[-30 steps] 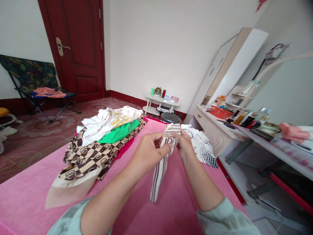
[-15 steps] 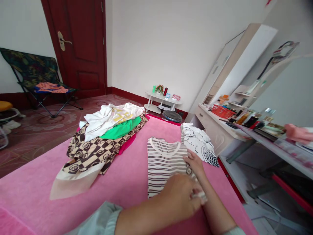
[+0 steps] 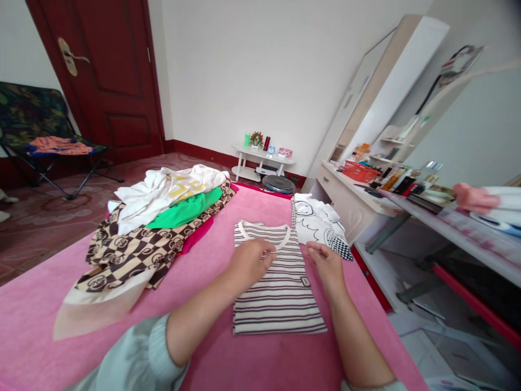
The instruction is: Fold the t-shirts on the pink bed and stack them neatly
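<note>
Shirt (image 3: 277, 307): on bed (image 3: 252, 203), between clothes pile (image 3: 171, 217) and cloth (image 3: 311, 220)
Chair (image 3: 30, 106): left, near door (image 3: 109, 70)
Small table (image 3: 266, 157): beyond bed
Plant (image 3: 256, 139): on small table
Basket (image 3: 360, 172): on dresser (image 3: 340, 186), right of bed

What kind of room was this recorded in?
Probably a bedroom: the pink-covered surface looks like a bed, with a pile of clothes on it, and a dressing table with bottles and a mirror stands to the right.
</note>
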`<state>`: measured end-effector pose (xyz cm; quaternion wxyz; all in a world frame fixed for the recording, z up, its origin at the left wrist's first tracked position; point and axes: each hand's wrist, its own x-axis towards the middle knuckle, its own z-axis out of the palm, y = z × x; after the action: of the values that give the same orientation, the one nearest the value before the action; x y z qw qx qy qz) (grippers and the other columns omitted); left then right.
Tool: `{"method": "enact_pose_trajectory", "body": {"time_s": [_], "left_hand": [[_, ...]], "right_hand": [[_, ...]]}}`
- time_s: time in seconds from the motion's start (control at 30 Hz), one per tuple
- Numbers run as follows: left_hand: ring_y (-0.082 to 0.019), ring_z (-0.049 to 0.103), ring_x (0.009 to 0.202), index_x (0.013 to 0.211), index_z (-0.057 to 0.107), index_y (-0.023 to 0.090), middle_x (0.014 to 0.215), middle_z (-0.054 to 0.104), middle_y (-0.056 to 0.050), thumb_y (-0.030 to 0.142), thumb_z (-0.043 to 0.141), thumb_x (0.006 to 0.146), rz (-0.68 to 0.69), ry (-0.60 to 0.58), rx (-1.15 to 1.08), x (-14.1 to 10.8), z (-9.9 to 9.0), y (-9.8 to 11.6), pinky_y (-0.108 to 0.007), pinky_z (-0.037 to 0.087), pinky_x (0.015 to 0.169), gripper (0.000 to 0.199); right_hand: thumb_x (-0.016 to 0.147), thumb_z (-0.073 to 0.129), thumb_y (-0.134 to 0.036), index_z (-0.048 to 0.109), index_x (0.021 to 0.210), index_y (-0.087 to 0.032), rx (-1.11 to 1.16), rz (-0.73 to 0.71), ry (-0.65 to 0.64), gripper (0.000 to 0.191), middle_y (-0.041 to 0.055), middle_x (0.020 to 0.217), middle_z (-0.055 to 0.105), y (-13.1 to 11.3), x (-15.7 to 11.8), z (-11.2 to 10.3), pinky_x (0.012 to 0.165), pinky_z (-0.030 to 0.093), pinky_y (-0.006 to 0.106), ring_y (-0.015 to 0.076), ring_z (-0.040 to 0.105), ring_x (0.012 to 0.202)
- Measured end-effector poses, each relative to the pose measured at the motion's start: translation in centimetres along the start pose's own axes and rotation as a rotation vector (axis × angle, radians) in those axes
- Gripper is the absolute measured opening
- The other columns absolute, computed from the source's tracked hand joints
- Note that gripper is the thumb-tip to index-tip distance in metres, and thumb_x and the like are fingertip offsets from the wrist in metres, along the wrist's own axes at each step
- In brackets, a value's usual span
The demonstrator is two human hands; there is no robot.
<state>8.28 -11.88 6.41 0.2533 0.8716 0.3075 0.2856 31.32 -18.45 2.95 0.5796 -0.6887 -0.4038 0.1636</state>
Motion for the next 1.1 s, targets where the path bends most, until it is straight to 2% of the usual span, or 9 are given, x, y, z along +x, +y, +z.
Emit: {"method": "enact_pose_trajectory", "body": {"time_s": [0.1, 0.2, 0.3, 0.4, 0.5, 0.63, 0.77, 0.93, 1.1], "left_hand": [[-0.021, 0.053, 0.114, 0.114, 0.063, 0.022, 0.124, 0.06, -0.006, 0.031, 0.05, 0.086, 0.049, 0.024, 0.121, 0.5, 0.3, -4.0, -0.032, 0.04, 0.097, 0.033], [-0.025, 0.036, 0.132, 0.131, 0.05, 0.023, 0.144, 0.04, -0.007, 0.04, 0.045, 0.089, 0.046, -0.087, 0.224, 0.1, 1.3, -6.6, -0.043, 0.028, 0.108, 0.045], [-0.028, 0.021, 0.139, 0.139, 0.038, 0.024, 0.151, 0.026, -0.006, 0.049, 0.038, 0.091, -0.039, -0.138, 0.3, -0.1, 2.1, -7.7, -0.052, 0.017, 0.111, 0.054], [-0.026, 0.023, 0.139, 0.139, 0.038, 0.022, 0.151, 0.026, -0.007, 0.049, 0.039, 0.09, -0.086, -0.109, 0.33, 0.0, 2.2, -7.8, -0.049, 0.018, 0.112, 0.056], [-0.025, 0.039, 0.13, 0.127, 0.053, 0.019, 0.142, 0.042, -0.01, 0.041, 0.047, 0.087, -0.161, -0.011, 0.365, 0.3, 1.3, -7.4, -0.038, 0.032, 0.106, 0.046], [-0.025, 0.061, 0.1, 0.104, 0.064, 0.021, 0.106, 0.067, -0.01, 0.036, 0.049, 0.084, -0.384, 0.042, 0.399, 0.7, -0.9, -6.8, -0.034, 0.047, 0.082, 0.03], [-0.025, 0.066, 0.082, 0.077, 0.068, 0.018, 0.082, 0.071, -0.01, 0.046, 0.05, 0.081, -0.54, -0.084, 0.335, 1.1, -3.1, -6.9, -0.031, 0.048, 0.07, 0.033], [-0.02, 0.065, 0.053, 0.057, 0.063, 0.015, 0.058, 0.067, -0.009, 0.052, 0.05, 0.079, -0.654, -0.38, -0.045, 0.8, -3.8, -7.5, -0.027, 0.05, 0.051, 0.045], [-0.02, 0.064, 0.048, 0.057, 0.06, 0.014, 0.054, 0.066, -0.007, 0.047, 0.068, 0.066, -0.666, -0.394, -0.252, 0.4, -3.0, -7.2, -0.027, 0.051, 0.045, 0.035]], "right_hand": [[0.075, 0.06, -0.035, 0.067, 0.097, -0.014, -0.021, -0.029, -0.014, 0.03, 0.0103, 0.099, 0.07, -1.1, -0.5, 0.1, 0.088, 0.049, 0.039, 0.0236, 0.064, 0.093], [0.08, 0.056, -0.041, 0.063, 0.113, -0.018, -0.181, -0.141, -0.225, 0.041, 0.01, 0.12, 0.062, -0.7, -1.1, 0.9, 0.1, 0.04, 0.043, 0.0252, 0.055, 0.115], [0.084, 0.051, -0.047, 0.044, 0.136, -0.027, -0.504, -0.211, -0.487, 0.056, 0.0043, 0.147, 0.035, 0.7, -1.4, 1.8, 0.112, 0.014, 0.05, 0.0251, 0.024, 0.138], [0.088, 0.042, -0.047, 0.036, 0.141, -0.028, -0.679, -0.186, -0.483, 0.056, 0.0034, 0.15, 0.027, 1.8, -1.2, 2.0, 0.112, 0.007, 0.054, 0.0245, 0.018, 0.14], [0.087, 0.043, -0.038, 0.056, 0.126, -0.02, -0.682, -0.219, -0.331, 0.045, 0.0079, 0.139, 0.047, 1.8, -0.7, 1.3, 0.109, 0.025, 0.043, 0.0232, 0.039, 0.13], [0.083, 0.047, -0.032, 0.068, 0.105, -0.025, -0.68, -0.171, -0.194, 0.031, 0.0034, 0.108, 0.068, 0.7, -0.2, -0.2, 0.085, 0.046, 0.033, 0.0214, 0.062, 0.1], [0.082, 0.05, -0.039, 0.068, 0.103, -0.025, -0.724, -0.017, -0.258, 0.031, 0.0038, 0.1, 0.071, -0.3, -0.2, -0.7, 0.071, 0.046, 0.03, 0.0226, 0.064, 0.09], [0.076, 0.055, -0.049, 0.07, 0.091, -0.023, -0.825, 0.064, -0.294, 0.034, 0.0054, 0.091, 0.072, -0.7, -0.6, -0.2, 0.062, 0.042, 0.029, 0.0242, 0.064, 0.085], [0.067, 0.064, -0.043, 0.067, 0.072, -0.022, -0.783, 0.026, -0.28, 0.022, 0.0016, 0.073, 0.07, -0.7, -1.0, 0.1, 0.052, 0.037, 0.025, 0.019, 0.063, 0.068]]}}
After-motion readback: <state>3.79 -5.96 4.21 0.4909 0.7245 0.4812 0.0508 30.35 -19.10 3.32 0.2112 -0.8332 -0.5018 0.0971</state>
